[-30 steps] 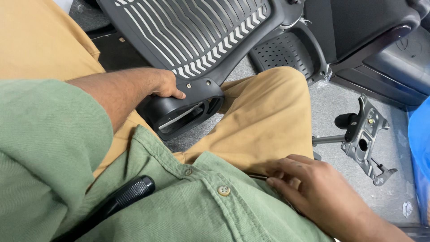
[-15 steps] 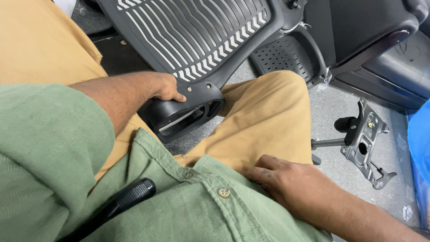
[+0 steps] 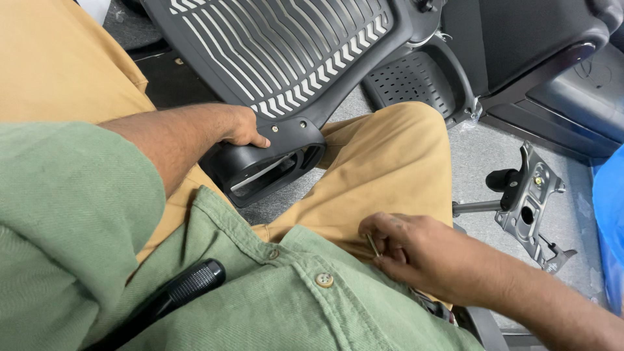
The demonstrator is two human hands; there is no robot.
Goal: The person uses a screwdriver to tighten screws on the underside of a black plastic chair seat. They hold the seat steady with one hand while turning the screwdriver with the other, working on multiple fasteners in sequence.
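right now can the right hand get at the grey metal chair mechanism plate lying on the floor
Probably yes: the right hand rests by the thigh, pinching a small metal pin, and bare grey floor lies between it and the plate.

Chair-assembly workshop: loose chair backrest, mechanism plate

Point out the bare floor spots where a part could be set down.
Bare grey floor lies between the right knee and the metal chair mechanism. A smaller patch lies between the thighs, below the chair back's bracket. Top right is crowded with black chair parts.
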